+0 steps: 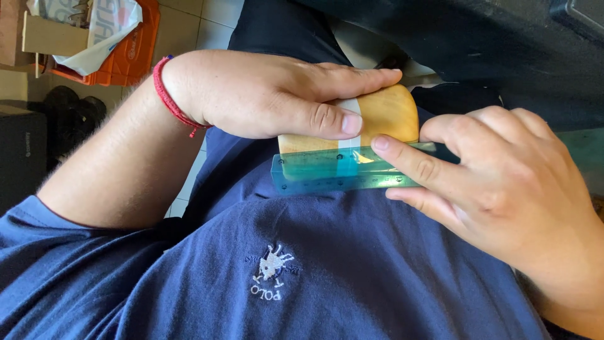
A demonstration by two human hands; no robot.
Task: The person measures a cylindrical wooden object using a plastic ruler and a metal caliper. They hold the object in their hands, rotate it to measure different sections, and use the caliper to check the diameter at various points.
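Rounded tan wooden block (pixel 384 116) with a pale tape band across it, lying over the lap against a navy shirt (pixel 327 271). Gripped by the left hand (pixel 264 94), thumb along the near face, fingers wrapped over the far edge. Translucent teal ruler (pixel 340 170) laid flat along the block's near edge, pinched at its end by the right hand (pixel 497 182). Red cord bracelet (pixel 168 97) around the left wrist.
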